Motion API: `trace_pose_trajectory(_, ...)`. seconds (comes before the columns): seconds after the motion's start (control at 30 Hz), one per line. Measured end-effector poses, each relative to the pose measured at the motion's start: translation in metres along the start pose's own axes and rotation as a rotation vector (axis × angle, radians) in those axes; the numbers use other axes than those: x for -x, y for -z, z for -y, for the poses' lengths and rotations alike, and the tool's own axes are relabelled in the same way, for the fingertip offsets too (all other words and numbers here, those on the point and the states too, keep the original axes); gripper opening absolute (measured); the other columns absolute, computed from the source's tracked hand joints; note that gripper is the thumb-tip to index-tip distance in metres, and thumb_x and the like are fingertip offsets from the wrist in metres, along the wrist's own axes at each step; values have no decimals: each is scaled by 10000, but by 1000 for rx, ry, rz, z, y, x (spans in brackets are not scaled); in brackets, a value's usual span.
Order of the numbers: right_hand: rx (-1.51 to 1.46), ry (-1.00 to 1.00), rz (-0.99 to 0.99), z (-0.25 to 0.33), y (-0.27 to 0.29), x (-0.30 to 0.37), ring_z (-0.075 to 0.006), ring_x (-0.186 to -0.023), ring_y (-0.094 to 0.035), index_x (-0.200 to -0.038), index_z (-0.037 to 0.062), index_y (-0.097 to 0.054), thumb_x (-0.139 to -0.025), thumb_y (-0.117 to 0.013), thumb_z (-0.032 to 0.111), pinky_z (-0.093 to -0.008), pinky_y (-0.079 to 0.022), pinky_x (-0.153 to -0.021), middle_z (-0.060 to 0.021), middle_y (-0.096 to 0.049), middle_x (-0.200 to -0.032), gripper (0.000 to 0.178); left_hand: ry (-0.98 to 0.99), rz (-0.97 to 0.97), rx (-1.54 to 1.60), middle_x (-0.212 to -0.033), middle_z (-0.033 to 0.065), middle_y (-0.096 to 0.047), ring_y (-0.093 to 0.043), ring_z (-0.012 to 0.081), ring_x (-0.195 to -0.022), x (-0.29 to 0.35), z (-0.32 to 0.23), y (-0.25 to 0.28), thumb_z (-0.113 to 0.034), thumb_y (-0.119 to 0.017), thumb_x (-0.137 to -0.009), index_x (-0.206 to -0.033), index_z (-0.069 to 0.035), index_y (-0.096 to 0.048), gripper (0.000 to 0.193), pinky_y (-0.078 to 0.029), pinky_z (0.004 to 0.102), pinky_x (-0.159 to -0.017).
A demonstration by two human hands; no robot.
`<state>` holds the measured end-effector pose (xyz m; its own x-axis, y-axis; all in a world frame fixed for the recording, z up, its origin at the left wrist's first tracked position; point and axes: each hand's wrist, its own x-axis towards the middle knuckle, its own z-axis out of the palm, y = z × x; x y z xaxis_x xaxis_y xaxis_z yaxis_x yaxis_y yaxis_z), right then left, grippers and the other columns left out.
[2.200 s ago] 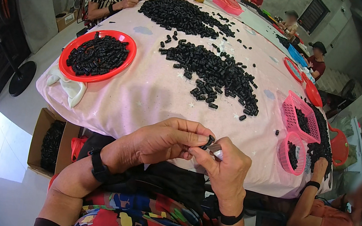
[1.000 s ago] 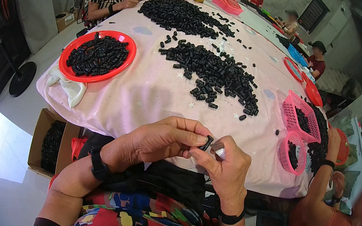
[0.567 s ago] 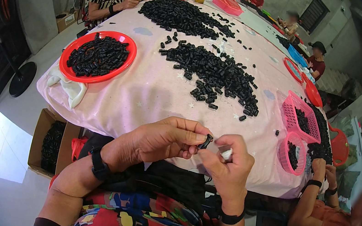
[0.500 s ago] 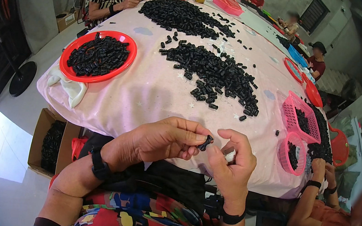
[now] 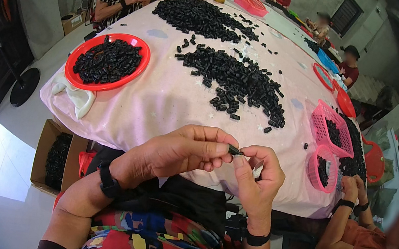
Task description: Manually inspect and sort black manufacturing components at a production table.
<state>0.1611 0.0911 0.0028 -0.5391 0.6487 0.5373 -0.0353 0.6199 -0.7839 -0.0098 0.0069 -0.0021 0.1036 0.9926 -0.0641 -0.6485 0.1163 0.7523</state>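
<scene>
Between my two hands is a small black plastic-looking piece (image 5: 234,151), held above the near edge of the table. My left hand (image 5: 183,150) pinches one end between thumb and forefinger, its other fingers curled under. My right hand (image 5: 260,184) meets the other end with thumb and fingertip. A crumpled white bit of cloth or tissue (image 5: 258,170) shows inside the right hand, mostly hidden by the fingers. Beyond the hands lies a loose pile of similar small black pieces (image 5: 239,79). Exactly what kind of part they are, I cannot make out.
A red round tray (image 5: 69,78) of black pieces stands at the left on a white cloth (image 5: 83,101). Pink baskets (image 5: 311,168) are at the right, near a co-worker's hands (image 5: 353,189). A cardboard box (image 5: 76,158) stands below left. Other people sit around the table.
My right thumb and forefinger have closed in on the black piece, which they stood apart from before. The piece has turned from tilted to nearly level.
</scene>
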Motion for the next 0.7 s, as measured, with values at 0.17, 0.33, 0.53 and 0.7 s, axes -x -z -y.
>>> trace_pose_trajectory(0.17, 40, 31, 5, 3, -4, 4, -29, -578, -523, -912, 12, -619, -802, -713, 76, -178, -397, -474, -13, -639, -746, 159, -139, 47, -117, -930, 10, -602, -552, 79, -820, -3, 7, 7, -168, -574, -933, -1152, -16, -586, 266, -447, 230, -747)
trace_pose_trajectory(0.33, 68, 101, -30, 4, -9, 5, -44, -562, -541, -934, 11, -633, -780, -737, 67, -185, -418, -466, -33, -652, -757, 194, -136, 24, -124, -936, -1, -612, -568, 75, -827, -2, 6, 7, -187, -579, -934, -1139, -28, -597, 261, -456, 224, -768)
trace_pose_trajectory(0.53, 90, 247, 2, 1, -10, 2, -115, -658, -663, -1057, 2, -648, -772, -725, 27, -215, -501, -541, -107, -696, -841, 297, -127, 33, -112, -936, 17, -640, -594, 85, -818, -5, 9, 10, -170, -573, -936, -1126, -33, -602, 237, -484, 242, -789)
trace_pose_trajectory(0.7, 201, 323, -33, 3, -10, 3, -189, -642, -681, -1007, 4, -668, -743, -745, 28, -248, -525, -555, -137, -692, -818, 276, -152, 53, -134, -940, 29, -651, -614, 86, -849, -5, 11, 9, -161, -565, -939, -1152, -14, -592, 260, -490, 241, -787)
